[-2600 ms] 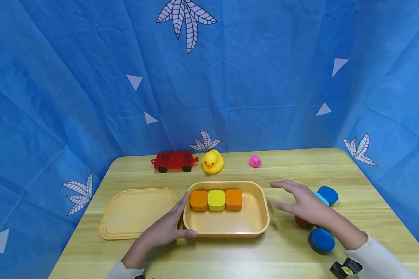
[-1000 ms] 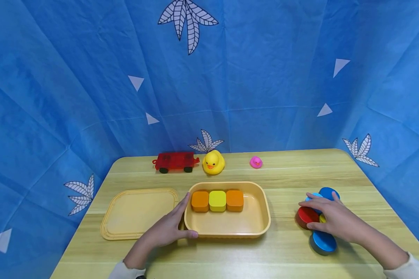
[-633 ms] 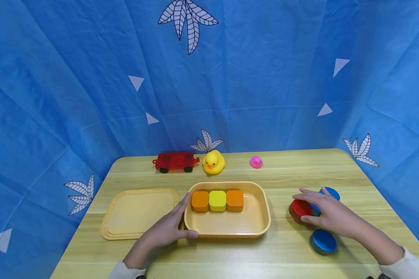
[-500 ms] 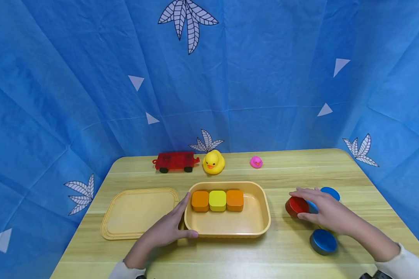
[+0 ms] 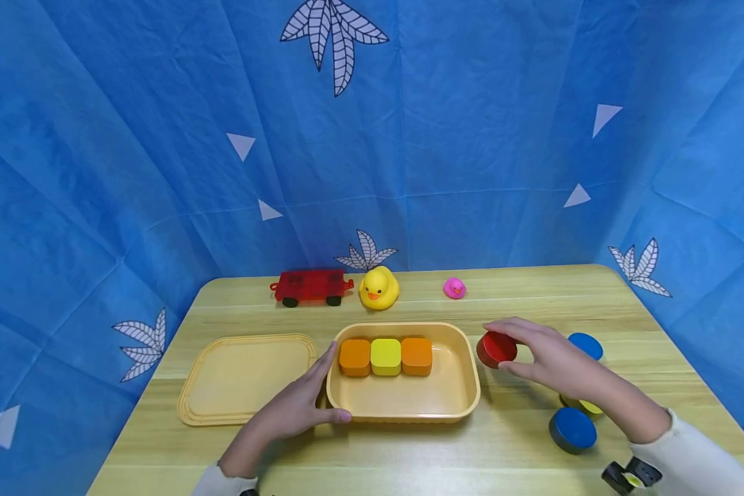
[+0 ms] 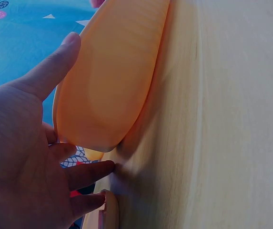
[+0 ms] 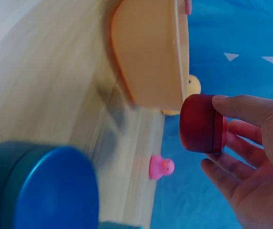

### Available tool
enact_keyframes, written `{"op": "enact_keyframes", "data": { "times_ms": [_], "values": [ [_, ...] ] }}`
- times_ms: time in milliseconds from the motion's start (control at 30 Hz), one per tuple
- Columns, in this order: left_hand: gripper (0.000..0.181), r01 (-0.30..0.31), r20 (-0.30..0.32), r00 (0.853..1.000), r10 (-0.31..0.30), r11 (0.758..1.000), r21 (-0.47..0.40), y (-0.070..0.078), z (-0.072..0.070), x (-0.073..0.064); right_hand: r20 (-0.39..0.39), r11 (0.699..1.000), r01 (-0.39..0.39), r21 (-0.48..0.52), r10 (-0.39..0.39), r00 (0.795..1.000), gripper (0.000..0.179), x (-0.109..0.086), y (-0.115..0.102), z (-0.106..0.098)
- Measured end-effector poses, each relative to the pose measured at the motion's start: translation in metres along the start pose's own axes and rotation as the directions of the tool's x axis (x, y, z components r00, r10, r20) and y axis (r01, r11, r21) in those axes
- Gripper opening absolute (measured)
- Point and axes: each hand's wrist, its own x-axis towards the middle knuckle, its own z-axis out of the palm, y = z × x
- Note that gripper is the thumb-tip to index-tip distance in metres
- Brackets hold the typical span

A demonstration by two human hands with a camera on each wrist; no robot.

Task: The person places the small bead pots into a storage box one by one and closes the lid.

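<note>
Now my right hand [image 5: 548,355] pinches a glossy red cylinder [image 5: 494,350] centre-right, above a woodgrain tabletop [image 5: 434,458], blue cloth [image 5: 490,124] filling the upper frame.

Hands [image 5: 294,410] on tan box [image 5: 409,399] and red cylinder [image 5: 496,350]

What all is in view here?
Box: one, tan, centre
Square blocks: three, two orange, one yellow, in box
Flat tray: one, tan, left of box
Wheeled toy: one, red, back left
Large duck: one, yellow, behind box
Small duck: one, pink, right of large duck
Red disc: one, red, right of box
Other discs: three visible, two blue, one yellow, far right
Table: one, wooden, underneath
Backdrop: one, blue, behind
Left hand: one, against box
Right hand: one, holding red disc
Sleeves: two, white, at wrists
Wrist gear: unclear count, black, by sleeves
</note>
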Motion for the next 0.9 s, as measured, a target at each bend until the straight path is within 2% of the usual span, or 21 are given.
{"op": "enact_keyframes", "data": {
  "times_ms": [233,433,667,900],
  "values": [
    [0.12,-0.012,0.003,1.0,0.012,1.0,-0.002,0.0,0.0,0.0,-0.029,0.998,0.054,0.024,-0.054,0.998,0.059,0.018,-0.009,0.011],
    [0.12,-0.025,0.003,1.0,0.025,1.0,-0.003,0.001,-0.001,-0.001,-0.031,0.997,0.028,0.07,-0.026,0.999,0.059,0.031,-0.015,0.018],
    [0.12,-0.025,0.01,1.0,0.025,1.0,-0.016,0.002,-0.002,-0.001,0.008,0.995,-0.009,0.102,0.008,1.0,0.059,0.043,-0.019,0.027],
    [0.12,-0.026,0.013,1.0,0.026,1.0,-0.017,0.001,-0.001,-0.001,0.025,0.995,-0.006,0.101,0.004,1.0,0.058,0.05,-0.017,0.042]
  ]
}}
